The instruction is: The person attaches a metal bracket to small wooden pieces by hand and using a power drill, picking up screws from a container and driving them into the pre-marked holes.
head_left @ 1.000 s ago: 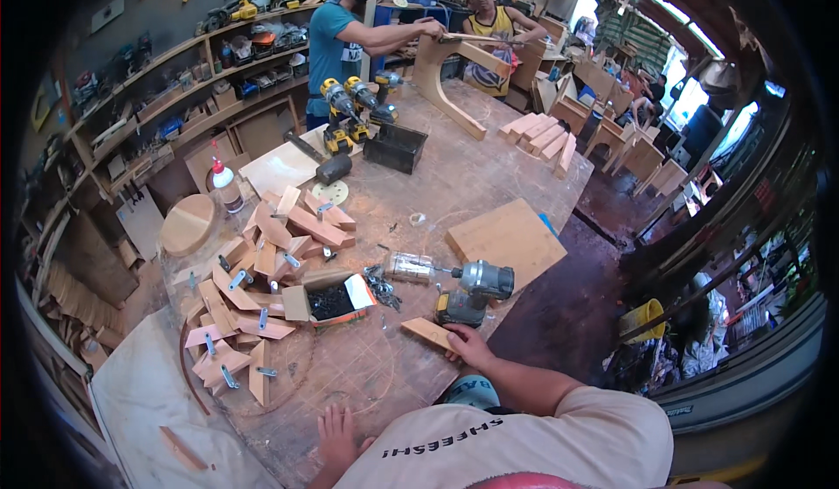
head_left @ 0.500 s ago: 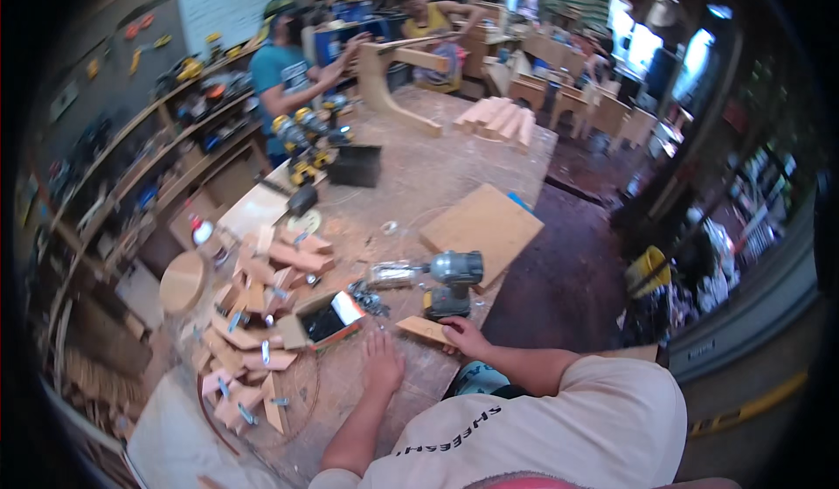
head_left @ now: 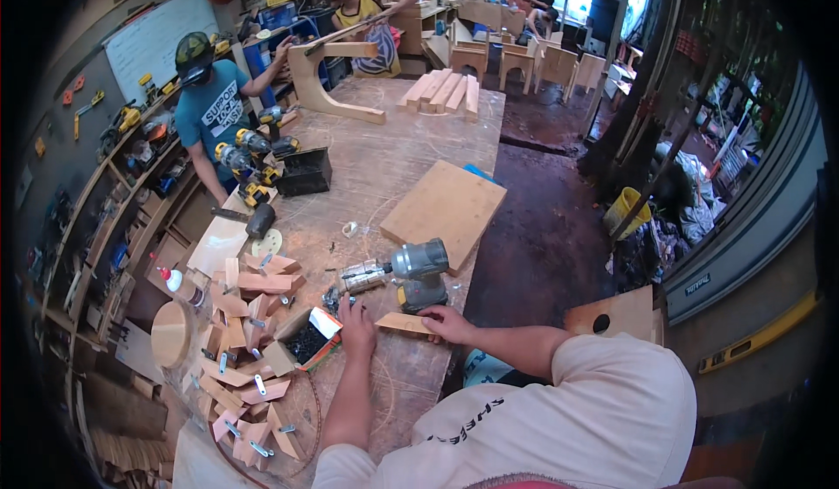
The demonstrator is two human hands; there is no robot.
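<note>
A flat plywood board [head_left: 444, 211] lies near the tabletop [head_left: 384, 161] edge. Further off, a stack of short planks [head_left: 444, 92] sits beside a curved wooden frame [head_left: 325, 83]. A black box [head_left: 303, 172] stands by yellow drills [head_left: 247, 164]. A glue bottle [head_left: 179, 284] stands at the left, and a yellow bucket [head_left: 627, 211] rests on the floor.

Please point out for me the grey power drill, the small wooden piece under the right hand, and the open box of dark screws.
grey power drill [head_left: 419, 262], head view, on its motor body.
small wooden piece [head_left: 400, 322], head view, on its bare left half.
open box of dark screws [head_left: 306, 342], head view, on the dark screws inside.
</note>
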